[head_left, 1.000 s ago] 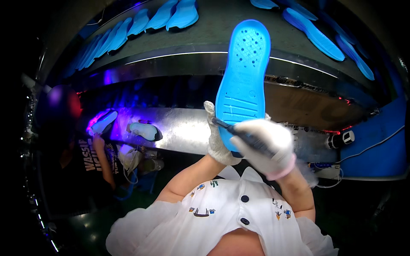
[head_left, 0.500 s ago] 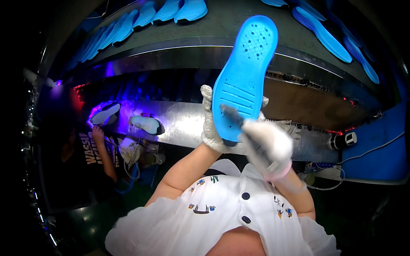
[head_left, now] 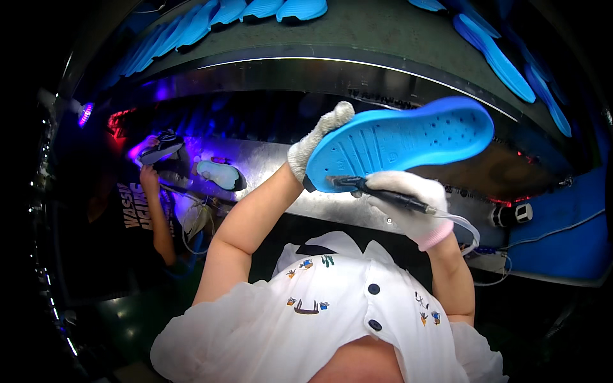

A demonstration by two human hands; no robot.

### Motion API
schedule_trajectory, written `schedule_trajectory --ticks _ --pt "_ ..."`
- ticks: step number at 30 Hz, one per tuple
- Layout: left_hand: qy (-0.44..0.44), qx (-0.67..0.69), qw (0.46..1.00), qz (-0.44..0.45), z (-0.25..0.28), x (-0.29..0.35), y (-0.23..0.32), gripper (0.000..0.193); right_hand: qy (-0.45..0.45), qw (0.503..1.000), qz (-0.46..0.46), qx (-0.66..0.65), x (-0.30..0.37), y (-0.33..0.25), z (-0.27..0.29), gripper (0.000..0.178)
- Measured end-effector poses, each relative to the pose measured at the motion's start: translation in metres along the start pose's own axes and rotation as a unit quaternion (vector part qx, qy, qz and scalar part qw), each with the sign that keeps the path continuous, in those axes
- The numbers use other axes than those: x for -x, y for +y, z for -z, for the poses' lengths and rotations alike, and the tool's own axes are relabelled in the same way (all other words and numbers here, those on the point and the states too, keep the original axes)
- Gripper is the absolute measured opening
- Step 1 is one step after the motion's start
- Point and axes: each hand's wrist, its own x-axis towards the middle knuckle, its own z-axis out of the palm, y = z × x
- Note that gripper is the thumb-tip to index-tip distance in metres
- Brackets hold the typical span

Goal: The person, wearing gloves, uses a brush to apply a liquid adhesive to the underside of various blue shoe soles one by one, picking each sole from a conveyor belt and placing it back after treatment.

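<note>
A bright blue shoe sole (head_left: pixel 408 137) is held up in front of me, tilted with its heel end toward the right. Grooves, small holes and a dotted patch mark its upper face. My left hand (head_left: pixel 311 143), in a whitish knit glove, grips the sole's left end from behind and below; some fingers are hidden. My right hand (head_left: pixel 421 198), gloved in white with a pink cuff, is closed around a black-handled brush (head_left: pixel 399 199) with a pale tube at its back. The brush's dark tip lies against the sole near its lower left edge.
A dark conveyor belt (head_left: pixel 357 38) beyond carries several blue soles (head_left: pixel 230 11). On the metal ledge (head_left: pixel 268 169) sits a pale sole (head_left: pixel 218 173). A co-worker (head_left: pixel 143 210) at left handles a dark shoe (head_left: pixel 161 148). A black and white cylinder (head_left: pixel 511 214) stands at right.
The sole has swung from nearly upright to slanting right. My left hand has moved slightly left and up. The brush has swung nearly level, its tip still at the sole's near end.
</note>
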Motion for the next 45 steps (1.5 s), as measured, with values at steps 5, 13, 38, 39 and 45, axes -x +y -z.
schedule_trajectory --ticks 5,13,38,39,45 --pt "0.005 -0.108 0.994 -0.021 -0.012 0.002 0.018 0.024 -0.112 0.973 0.113 0.164 0.005 -0.033 0.006 0.021" --pt "0.151 -0.207 0.966 -0.011 -0.05 0.019 0.032 0.039 -0.131 0.961 0.113 0.216 0.007 -0.041 0.017 0.022" --pt "0.089 -0.229 0.968 -0.046 -0.047 0.016 0.062 0.04 0.065 0.968 0.111 0.218 -0.001 -0.021 0.06 0.028" --pt "0.099 -0.236 0.965 -0.054 -0.047 0.011 0.059 0.058 0.042 0.973 0.123 0.189 0.003 -0.015 0.058 0.028" --pt "-0.068 -0.077 0.99 -0.099 -0.113 -0.058 0.055 0.091 0.17 0.983 0.063 -0.027 0.023 -0.015 0.058 0.029"
